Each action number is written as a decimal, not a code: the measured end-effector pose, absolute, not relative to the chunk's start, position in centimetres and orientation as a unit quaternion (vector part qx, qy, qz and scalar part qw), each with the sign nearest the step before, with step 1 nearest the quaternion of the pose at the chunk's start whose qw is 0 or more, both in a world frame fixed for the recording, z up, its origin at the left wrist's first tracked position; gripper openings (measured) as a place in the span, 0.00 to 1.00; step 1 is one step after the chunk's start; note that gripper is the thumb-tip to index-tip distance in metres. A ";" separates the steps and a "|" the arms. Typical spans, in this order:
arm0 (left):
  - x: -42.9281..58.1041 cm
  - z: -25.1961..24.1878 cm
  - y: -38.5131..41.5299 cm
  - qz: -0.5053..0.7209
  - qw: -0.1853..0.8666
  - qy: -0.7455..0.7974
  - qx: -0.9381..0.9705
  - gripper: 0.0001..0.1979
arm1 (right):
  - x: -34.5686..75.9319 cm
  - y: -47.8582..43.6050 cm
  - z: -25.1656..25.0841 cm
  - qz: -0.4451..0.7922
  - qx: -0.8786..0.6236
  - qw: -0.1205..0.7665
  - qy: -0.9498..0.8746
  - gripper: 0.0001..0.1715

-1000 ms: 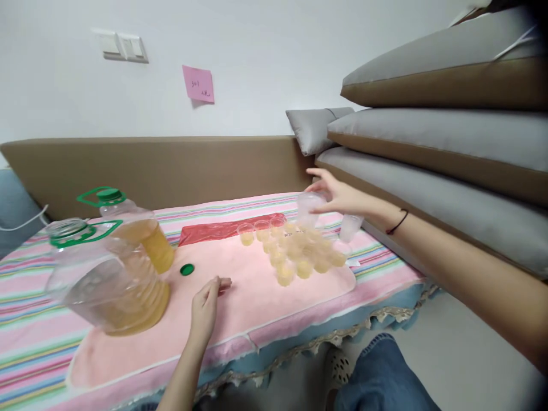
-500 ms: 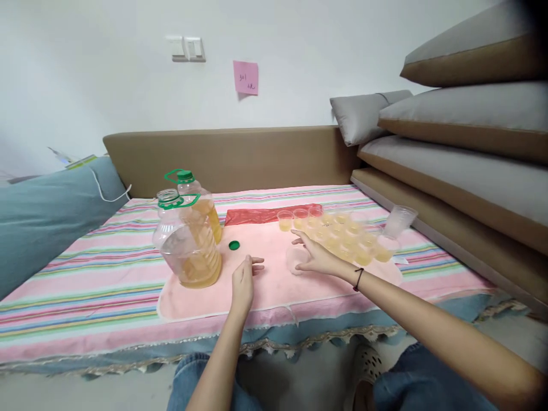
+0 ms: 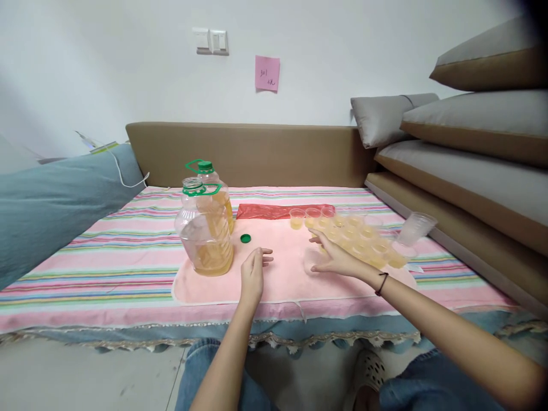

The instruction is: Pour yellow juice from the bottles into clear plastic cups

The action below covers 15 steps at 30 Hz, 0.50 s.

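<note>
My right hand (image 3: 336, 257) has its thumb and fingers spread around a clear plastic cup (image 3: 309, 262) on the pink mat (image 3: 278, 285). Part of that cup is hidden behind the thumb; whether the fingers touch it is hard to tell. Beyond and to the right stand several clear cups of yellow liquid (image 3: 296, 220) in close rows. My left hand (image 3: 253, 271) hovers over the mat, fingers loosely stretched to the right, holding nothing. Left of it stands an uncapped plastic jug (image 3: 208, 251) of yellow liquid. A green cap (image 3: 245, 238) lies beyond the left hand.
A second jug (image 3: 225, 200), capped in green, stands behind the first. Across the back of the mat lies a red plastic bag (image 3: 265, 212). Nested clear cups (image 3: 415, 228) lean at the right, beside stacked grey-brown cushions (image 3: 462, 165). A blue cushion (image 3: 68, 200) is at the left.
The view has turned slightly left, so everything appears shifted right. My right hand and the cup by it have moved slightly rightward over the mat. My left hand has barely moved.
</note>
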<state>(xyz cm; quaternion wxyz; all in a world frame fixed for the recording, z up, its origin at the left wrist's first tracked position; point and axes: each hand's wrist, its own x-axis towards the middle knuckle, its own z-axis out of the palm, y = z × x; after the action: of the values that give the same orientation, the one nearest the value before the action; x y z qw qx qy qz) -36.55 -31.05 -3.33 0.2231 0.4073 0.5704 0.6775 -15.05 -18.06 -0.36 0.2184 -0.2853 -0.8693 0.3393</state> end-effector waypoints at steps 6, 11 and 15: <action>-38.1 -2.2 -32.4 0.711 0.065 0.581 0.390 0.20 | -17.3 -18.8 3.1 0.339 -0.270 0.263 -0.862 0.51; -40.1 -1.3 -34.0 0.727 -0.133 0.604 0.298 0.14 | -24.0 -19.9 3.9 0.387 -0.202 0.314 -0.843 0.50; -42.2 -1.2 -34.9 0.747 -0.173 0.621 0.164 0.14 | -30.8 -20.9 2.5 0.463 -0.157 0.315 -0.814 0.54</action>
<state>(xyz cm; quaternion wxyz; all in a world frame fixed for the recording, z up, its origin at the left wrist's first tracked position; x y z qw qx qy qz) -42.23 -34.92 -1.23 -0.1727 0.1643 0.6211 0.7466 -30.77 -20.85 2.45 0.3151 -0.1569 -0.8136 0.4627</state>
